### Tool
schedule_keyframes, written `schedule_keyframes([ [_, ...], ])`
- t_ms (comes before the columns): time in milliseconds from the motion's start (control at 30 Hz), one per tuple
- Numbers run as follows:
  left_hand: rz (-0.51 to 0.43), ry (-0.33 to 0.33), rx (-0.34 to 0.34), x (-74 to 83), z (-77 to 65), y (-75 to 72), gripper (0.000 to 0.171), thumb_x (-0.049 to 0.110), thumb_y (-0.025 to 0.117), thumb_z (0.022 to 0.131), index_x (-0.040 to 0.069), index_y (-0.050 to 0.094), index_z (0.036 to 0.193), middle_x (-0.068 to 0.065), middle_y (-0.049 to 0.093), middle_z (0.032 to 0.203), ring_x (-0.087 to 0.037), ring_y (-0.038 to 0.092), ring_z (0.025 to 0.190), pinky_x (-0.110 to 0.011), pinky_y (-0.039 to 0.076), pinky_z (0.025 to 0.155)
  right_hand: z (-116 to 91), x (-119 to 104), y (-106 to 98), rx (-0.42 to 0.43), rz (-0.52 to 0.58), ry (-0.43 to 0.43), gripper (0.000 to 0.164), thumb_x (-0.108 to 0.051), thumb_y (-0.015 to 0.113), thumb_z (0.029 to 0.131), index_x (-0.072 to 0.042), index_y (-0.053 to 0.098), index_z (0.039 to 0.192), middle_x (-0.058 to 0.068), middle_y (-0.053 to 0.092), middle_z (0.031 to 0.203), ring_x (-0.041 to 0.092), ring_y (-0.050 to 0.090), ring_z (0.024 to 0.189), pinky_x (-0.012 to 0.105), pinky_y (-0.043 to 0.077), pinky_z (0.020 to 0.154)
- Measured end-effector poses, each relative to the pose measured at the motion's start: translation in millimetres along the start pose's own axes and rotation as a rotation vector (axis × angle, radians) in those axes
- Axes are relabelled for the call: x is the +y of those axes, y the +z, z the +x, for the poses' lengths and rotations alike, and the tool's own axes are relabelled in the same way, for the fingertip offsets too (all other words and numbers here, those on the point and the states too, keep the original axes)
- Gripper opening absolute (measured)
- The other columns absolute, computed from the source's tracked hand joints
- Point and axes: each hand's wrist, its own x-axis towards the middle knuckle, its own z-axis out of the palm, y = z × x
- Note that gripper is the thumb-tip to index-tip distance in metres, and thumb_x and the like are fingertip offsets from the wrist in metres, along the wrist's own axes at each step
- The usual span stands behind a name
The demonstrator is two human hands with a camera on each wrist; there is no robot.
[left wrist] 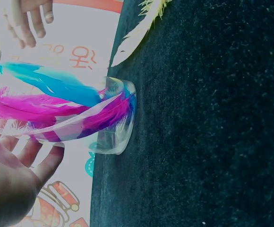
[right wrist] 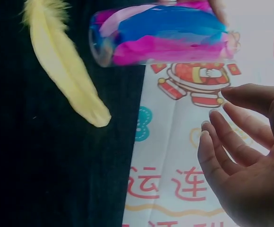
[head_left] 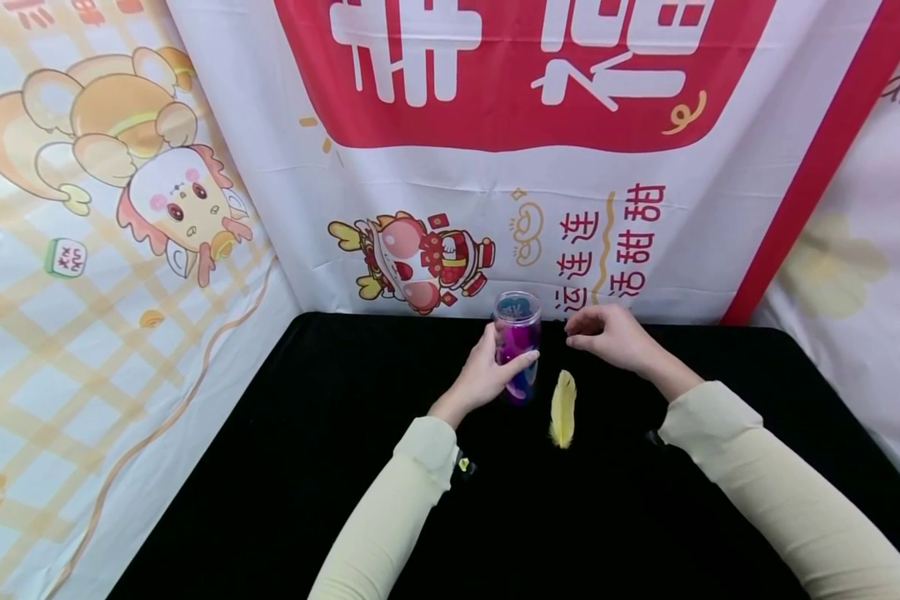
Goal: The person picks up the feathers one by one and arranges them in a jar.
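Note:
A clear jar (head_left: 520,333) stands upright on the black tabletop or just above it; I cannot tell which. Inside it are several feathers, with blue (left wrist: 56,85), magenta (left wrist: 42,108) and whitish ones showing through the wall in the left wrist view. My left hand (head_left: 486,371) grips the jar from its left side, thumb across the front. Right of the jar, my right hand (head_left: 613,335) hovers with loosely bent fingers and nothing in them, apart from the jar. A yellow feather (head_left: 562,410) lies on the table between my two hands, nearer than the jar.
Black cloth (head_left: 330,483) covers the table. A white printed banner (head_left: 300,208) with red patches rises right behind the table's far edge. Further printed sheets hang at the left (head_left: 120,333) and right (head_left: 855,333).

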Motion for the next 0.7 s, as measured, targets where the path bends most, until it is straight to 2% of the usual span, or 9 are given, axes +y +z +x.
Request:
schedule_keyframes([
  [267, 0.006, 0.006, 0.01, -1.0, 0.2, 1.4, 0.074, 0.052, 0.073, 0.092, 0.016, 0.037, 0.147, -0.004, 0.058, 0.137, -0.017, 0.061, 0.121, -0.04, 0.049, 0.105, -5, 14, 4, -0.051, -0.026, 0.056, 0.019, -0.014, 0.078, 0.091, -0.003, 0.073, 0.106, 0.009, 0.074, 0.099, 0.022, 0.066, 0.089, 0.037, 0.052, 0.08],
  [500, 0.006, 0.002, 0.01, -1.4, -0.4, 1.7, 0.075, 0.053, 0.073, 0.092, 0.017, 0.037, 0.147, -0.003, 0.058, 0.136, -0.017, 0.061, 0.121, -0.041, 0.048, 0.106, -7, 24, 8, -0.051, -0.043, 0.051, 0.02, -0.012, 0.079, 0.088, -0.001, 0.072, 0.103, 0.008, 0.073, 0.094, 0.018, 0.066, 0.084, 0.036, 0.052, 0.079],
  [700, 0.004, 0.002, 0.012, -1.3, 0.0, 1.8, 0.075, 0.053, 0.073, 0.092, 0.017, 0.037, 0.147, -0.004, 0.058, 0.136, -0.017, 0.061, 0.121, -0.041, 0.048, 0.106, -8, 30, 9, -0.075, -0.048, 0.092, 0.024, -0.016, 0.079, 0.089, -0.001, 0.072, 0.106, 0.008, 0.073, 0.096, 0.02, 0.066, 0.087, 0.035, 0.052, 0.077],
])
